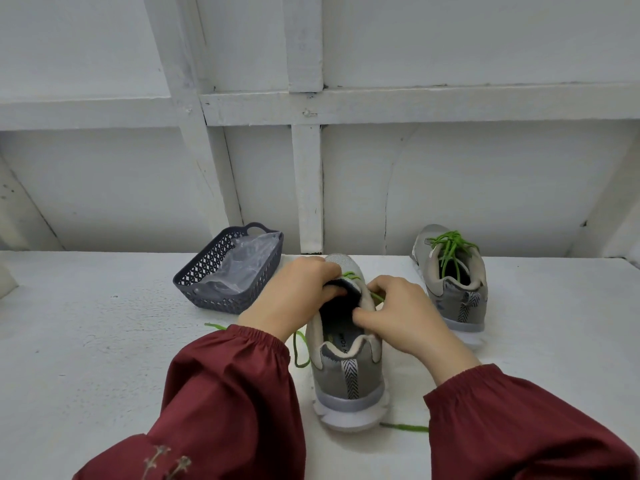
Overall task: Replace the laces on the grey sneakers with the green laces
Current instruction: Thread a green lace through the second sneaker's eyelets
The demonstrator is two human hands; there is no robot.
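On the white table [104, 341], far left, a dark grey lattice basket [194, 282] stands with a crumpled clear plastic bag [246, 261] lying inside it. Just right of it, the left hand [294, 292], coming out of a dark red sleeve [225, 386], curls its fingers over the dark tongue [341, 289] of the near sneaker [349, 375] and grips it. This grey shoe sits upright at the middle of the table, heel toward the person. Its green lace [299, 344] is threaded only near the toe, one loose end trailing on the table to the shoe's left and another lying by the heel at the right. The right hand [398, 313] holds the shoe's right side, thumb inside the opening and fingers curled at the eyelet edge. Whether they also pinch the lace cannot be told. Farther right and back, apart from both hands, the second sneaker [457, 296] stands upright, its own green lacing [450, 247] crossing the eyelets, with the ends dropped into its opening.
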